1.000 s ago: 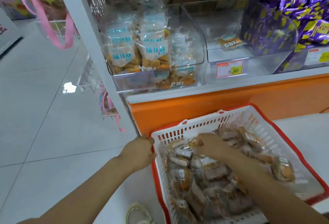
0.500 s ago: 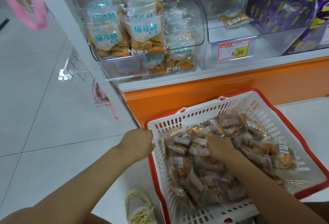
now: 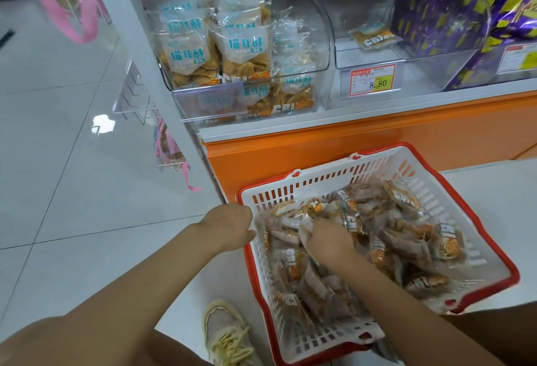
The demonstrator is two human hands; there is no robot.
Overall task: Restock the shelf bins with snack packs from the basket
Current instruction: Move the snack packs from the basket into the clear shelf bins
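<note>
With the left hand (image 3: 229, 227) gripping the basket (image 3: 334, 175) rim, the right hand (image 3: 328, 239) is clutching snack packs (image 3: 406, 237) beneath it, apparently mid-pickup, next needing a lift to the near-empty shelf bin (image 3: 369, 57) above.

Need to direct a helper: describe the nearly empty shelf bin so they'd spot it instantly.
On the shelf above the orange base, look between the full bin of crisp packs and the purple bags. The clear bin there holds one lone snack pack and carries a red-and-yellow 8.80 price tag.
</note>
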